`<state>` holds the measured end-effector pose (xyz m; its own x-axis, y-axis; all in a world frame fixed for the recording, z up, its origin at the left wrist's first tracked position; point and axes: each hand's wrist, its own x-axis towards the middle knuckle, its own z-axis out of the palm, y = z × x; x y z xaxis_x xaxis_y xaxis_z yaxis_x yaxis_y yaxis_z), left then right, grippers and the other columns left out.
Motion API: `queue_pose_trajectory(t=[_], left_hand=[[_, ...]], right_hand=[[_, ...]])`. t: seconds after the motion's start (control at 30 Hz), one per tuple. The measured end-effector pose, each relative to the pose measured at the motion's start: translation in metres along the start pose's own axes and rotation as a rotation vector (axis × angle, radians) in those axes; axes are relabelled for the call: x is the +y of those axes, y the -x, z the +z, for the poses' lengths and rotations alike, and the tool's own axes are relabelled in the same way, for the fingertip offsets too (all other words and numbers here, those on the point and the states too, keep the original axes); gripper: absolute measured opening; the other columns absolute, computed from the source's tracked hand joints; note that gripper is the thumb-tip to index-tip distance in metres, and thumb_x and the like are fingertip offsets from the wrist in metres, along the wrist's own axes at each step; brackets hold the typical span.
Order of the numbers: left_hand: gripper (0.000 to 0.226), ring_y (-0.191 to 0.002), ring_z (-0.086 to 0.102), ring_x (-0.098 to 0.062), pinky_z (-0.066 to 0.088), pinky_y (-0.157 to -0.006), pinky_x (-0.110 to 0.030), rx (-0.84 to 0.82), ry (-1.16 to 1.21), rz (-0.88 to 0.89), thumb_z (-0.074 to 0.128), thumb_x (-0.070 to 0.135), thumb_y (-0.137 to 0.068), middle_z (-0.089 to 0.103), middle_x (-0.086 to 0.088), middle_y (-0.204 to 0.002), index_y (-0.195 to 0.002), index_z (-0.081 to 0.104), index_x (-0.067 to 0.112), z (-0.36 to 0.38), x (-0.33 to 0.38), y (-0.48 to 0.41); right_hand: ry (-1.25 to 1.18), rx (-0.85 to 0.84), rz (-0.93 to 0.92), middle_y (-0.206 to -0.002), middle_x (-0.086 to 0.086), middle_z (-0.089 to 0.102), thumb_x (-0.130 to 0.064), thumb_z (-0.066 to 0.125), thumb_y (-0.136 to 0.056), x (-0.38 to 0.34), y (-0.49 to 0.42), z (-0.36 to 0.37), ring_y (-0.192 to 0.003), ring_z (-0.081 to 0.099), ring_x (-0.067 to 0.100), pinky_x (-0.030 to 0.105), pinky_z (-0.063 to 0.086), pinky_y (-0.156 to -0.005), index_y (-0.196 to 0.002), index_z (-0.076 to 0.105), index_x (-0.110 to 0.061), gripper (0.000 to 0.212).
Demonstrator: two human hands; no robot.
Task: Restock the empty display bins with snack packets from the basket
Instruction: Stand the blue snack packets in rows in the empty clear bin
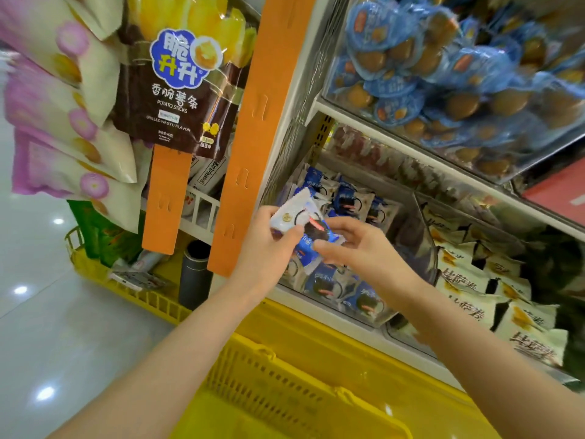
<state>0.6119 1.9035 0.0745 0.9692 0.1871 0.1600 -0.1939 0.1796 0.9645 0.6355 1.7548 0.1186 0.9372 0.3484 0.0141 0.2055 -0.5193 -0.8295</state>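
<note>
1. The left hand (266, 248) is raised in front of the shelf. Its fingers and thumb are curled round a small bunch of snack packets (292, 217), white and blue with a dark picture on them.
2. The right hand (364, 248) comes in from the right. Its thumb and forefinger pinch the blue lower edge of the same bunch, so both hands are clamped on the snack packets.
3. The bunch is in the air just above the front of a clear display bin (422, 229) on the lower shelf.
4. That bin already holds stocked packets (348, 198) of the same blue-and-white kind. Some stand at the back and some lie against the front wall under the hands.
5. The bin just to the right holds cream packets (468, 280) with black script and a yellow picture.
6. On the shelf above, a tilted clear bin is heaped with blue-wrapped snacks (459, 74) that have brown rounds inside.
7. A yellow slotted basket (262, 378) sits below the forearms, close to the camera. Its inside cannot be seen.
8. To the left of the shelf hang two orange strips (253, 137). A brown potato-sticks bag (177, 90) is clipped there, with pink-and-cream bags (63, 122) beside it.
9. Lower left, a second yellow crate (126, 289) stands on the glossy pale floor (47, 327), and a dark cylinder (194, 274) stands upright in it.
</note>
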Motion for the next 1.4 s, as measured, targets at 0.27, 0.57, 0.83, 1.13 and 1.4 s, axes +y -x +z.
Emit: queue_pose_trajectory(t=[0.27,0.57,0.83,1.13,1.4], left_hand=[[0.025,-0.093,0.066,-0.010,0.055,-0.074,-0.020,-0.113,0.114,-0.073,0.065,0.019,-0.085,0.065,-0.003,-0.107,-0.107,0.052,0.020,0.010,0.016,-0.002],[0.024,-0.093,0.052,0.010,0.039,-0.076,0.002,-0.170,-0.443,0.230,0.064,0.014,-0.086,0.058,0.016,-0.101,-0.105,0.058,0.026,-0.005,0.022,-0.008],[0.036,-0.107,0.042,0.004,0.039,-0.085,-0.014,-0.238,-0.688,0.384,0.055,0.022,-0.091,0.052,0.014,-0.124,-0.127,0.048,0.027,0.005,0.013,-0.005],[0.038,-0.110,0.048,-0.007,0.020,-0.100,-0.023,-0.300,-1.174,0.460,0.026,0.040,-0.097,0.059,0.010,-0.117,-0.120,0.054,0.027,-0.010,-0.019,-0.006],[0.030,-0.101,0.053,-0.013,0.026,-0.094,-0.029,-0.235,-1.208,0.572,0.032,0.029,-0.100,0.064,0.006,-0.106,-0.112,0.059,0.022,-0.010,-0.027,-0.008]], right_hand=[[-0.269,0.108,0.066,-0.096,0.004,0.073,-0.030,0.076,-0.066,0.000,0.007,-0.020,-0.087,0.071,0.018,0.024,0.058,-0.074,-0.102,0.058,-0.013,0.044],[0.201,0.226,-0.088,-0.107,-0.021,0.054,-0.035,0.072,-0.076,0.004,0.010,-0.015,-0.099,0.055,-0.005,0.014,0.048,-0.085,-0.119,0.046,-0.029,0.051],[0.290,0.095,-0.125,-0.086,-0.003,0.070,-0.036,0.068,-0.080,0.008,0.007,-0.023,-0.077,0.067,0.017,0.039,0.056,-0.072,-0.095,0.062,-0.033,0.017],[0.392,0.374,0.026,-0.103,0.004,0.060,-0.037,0.066,-0.085,0.033,-0.062,-0.039,-0.069,0.050,0.000,0.012,0.036,-0.055,-0.125,0.055,-0.010,0.049],[0.377,0.208,0.027,-0.135,0.011,0.051,-0.027,0.066,-0.087,0.046,-0.113,0.001,-0.112,0.053,0.022,0.015,0.037,-0.076,-0.121,0.055,-0.009,0.041]])
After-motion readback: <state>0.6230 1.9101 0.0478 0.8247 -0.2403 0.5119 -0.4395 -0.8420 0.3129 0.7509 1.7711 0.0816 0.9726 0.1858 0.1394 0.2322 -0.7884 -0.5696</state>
